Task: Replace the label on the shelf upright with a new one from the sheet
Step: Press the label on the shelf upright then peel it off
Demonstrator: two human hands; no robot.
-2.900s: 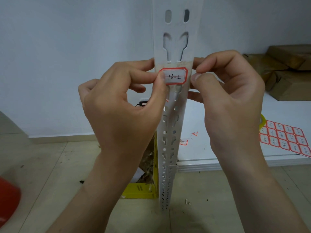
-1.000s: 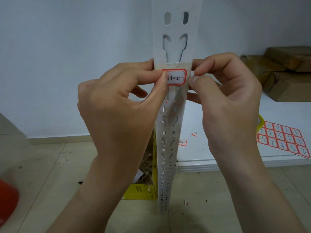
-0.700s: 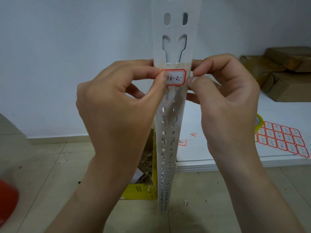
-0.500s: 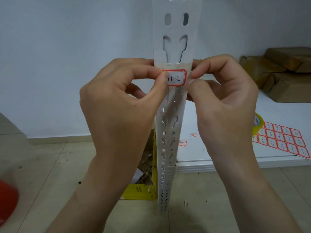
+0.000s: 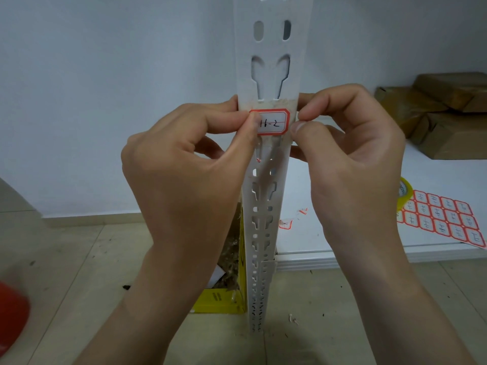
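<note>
Barely anything has moved over the last few secs. The white slotted shelf upright (image 5: 267, 48) stands where it did and both hands are at the same height on it, so the step in hand looks like bedding-down, not placing. The left hand (image 5: 184, 167) grips round the upright's left edge, fingers curled behind. Its thumb (image 5: 250, 127) has crept a little further in over the label's left end and now hides the first character, pinning that end flat. The right hand (image 5: 350, 154) has tightened: thumb and forefinger (image 5: 311, 113), slightly apart approx 3 s back, now meet in a narrow pinch on the upright's right edge, just beside the label's right end. Whether they also catch the label's border or some clear tape can't be told. The sheet (image 5: 442, 219) of red-bordered labels lies on the shelf board (image 5: 342, 246) well off to the right, next to a yellow tape roll (image 5: 404, 193), untouched. The label (image 5: 274, 122) itself — red border, handwritten "-2" showing — sits square across the upright's face on a band of old residue, same spot as before. Torn red-edged scraps (image 5: 286, 223) on the board suggest the old one is already off — so prob. only the final rub-down is left, w/ the risk being a lifted right corner.
</note>
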